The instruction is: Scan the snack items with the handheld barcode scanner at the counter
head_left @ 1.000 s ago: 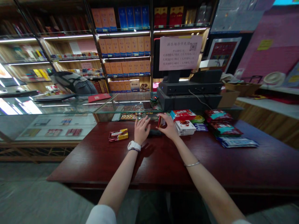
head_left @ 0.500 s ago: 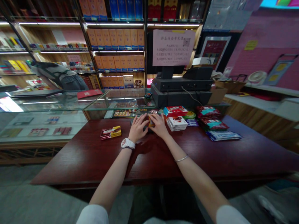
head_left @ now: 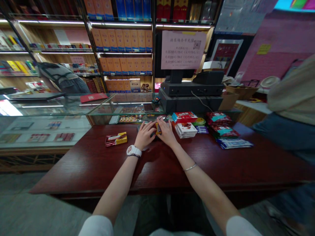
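Observation:
A small yellow-orange packet (head_left: 157, 128) stands between my two hands above the dark red desk (head_left: 162, 173). My right hand (head_left: 166, 132) has its fingers curled over the packet from the right. On its other side my left hand (head_left: 145, 134), with a white watch at the wrist, is bent with the fingertips forward. Something dark shows beneath the left fingers, but most of it is hidden. Left of my hands lies a pile of red and yellow snack packs (head_left: 116, 139). White boxes (head_left: 185, 130) are stacked just right of my right hand.
Red boxes (head_left: 184, 116), dark red bags (head_left: 222, 126) and blue-white packs (head_left: 233, 143) lie at the right. Behind is a glass case (head_left: 130, 105) and a cash register (head_left: 192, 95). One person (head_left: 292, 101) stands at the right edge, another (head_left: 64, 78) bends by the shelves.
A person has come into view at the right edge, covering part of the counter there. My hands have stayed at nearly the same spot, with the yellow packet showing slightly more between them.

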Motion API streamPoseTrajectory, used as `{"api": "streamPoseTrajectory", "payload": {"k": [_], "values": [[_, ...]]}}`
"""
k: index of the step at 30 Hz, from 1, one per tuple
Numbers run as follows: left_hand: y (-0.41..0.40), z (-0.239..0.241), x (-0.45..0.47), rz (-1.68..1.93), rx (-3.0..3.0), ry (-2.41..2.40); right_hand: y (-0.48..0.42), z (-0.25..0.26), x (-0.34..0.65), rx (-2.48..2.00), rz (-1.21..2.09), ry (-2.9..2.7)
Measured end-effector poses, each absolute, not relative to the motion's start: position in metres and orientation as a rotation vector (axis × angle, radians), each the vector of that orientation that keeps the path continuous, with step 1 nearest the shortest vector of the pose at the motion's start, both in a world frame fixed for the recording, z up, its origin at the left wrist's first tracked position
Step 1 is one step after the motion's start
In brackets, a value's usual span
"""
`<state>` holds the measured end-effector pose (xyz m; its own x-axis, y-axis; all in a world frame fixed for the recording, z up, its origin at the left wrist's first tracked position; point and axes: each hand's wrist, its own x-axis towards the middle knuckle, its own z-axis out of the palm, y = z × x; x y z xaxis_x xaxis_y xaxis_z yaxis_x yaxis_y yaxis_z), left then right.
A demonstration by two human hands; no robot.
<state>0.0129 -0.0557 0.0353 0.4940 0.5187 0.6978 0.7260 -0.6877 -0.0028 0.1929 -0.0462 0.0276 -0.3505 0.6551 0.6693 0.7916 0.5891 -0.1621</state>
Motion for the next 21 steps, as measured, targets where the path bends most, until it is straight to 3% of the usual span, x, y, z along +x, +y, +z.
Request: {"api": "streamPoseTrajectory", "payload": {"k": [21], "values": [[-0.063,0.055,0.005,-1.101,-2.456,-1.08,-0.022,0.021,0.236,-1.277,-0.166,-2.011]]}}
